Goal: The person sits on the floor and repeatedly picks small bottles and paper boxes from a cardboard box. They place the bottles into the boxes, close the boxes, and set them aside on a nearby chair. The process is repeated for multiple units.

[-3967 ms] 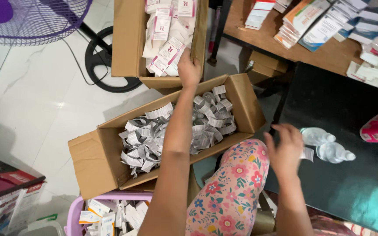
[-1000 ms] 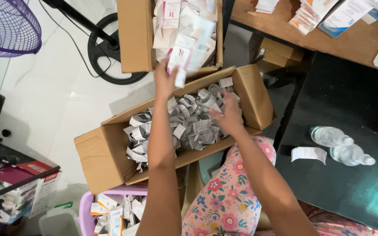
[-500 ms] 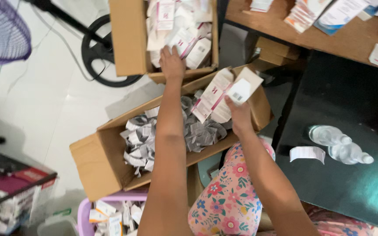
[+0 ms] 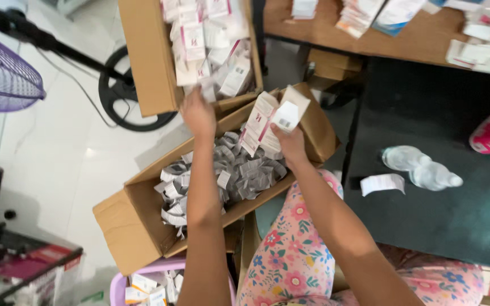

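My right hand (image 4: 290, 143) holds a small stack of white and pink cartons (image 4: 267, 120) above the near cardboard box (image 4: 126, 226), which is full of folded grey and white paper leaflets (image 4: 239, 173). My left hand (image 4: 198, 113) reaches into the far cardboard box (image 4: 143, 62), fingers on the white and pink cartons (image 4: 208, 42) packed inside it. Whether the left fingers have closed on a carton is hidden by the back of the hand.
A dark table (image 4: 443, 170) at right carries a clear plastic bottle (image 4: 421, 167) and a paper slip (image 4: 382, 183). A wooden table (image 4: 415, 39) behind holds stacked packages. A purple fan (image 4: 1, 79) stands on the white floor at left. A purple basket (image 4: 143, 286) with cartons sits below.
My right hand has stayed above the leaflet box with its cartons, shifting slightly left. My left hand has pushed a little farther into the far box.
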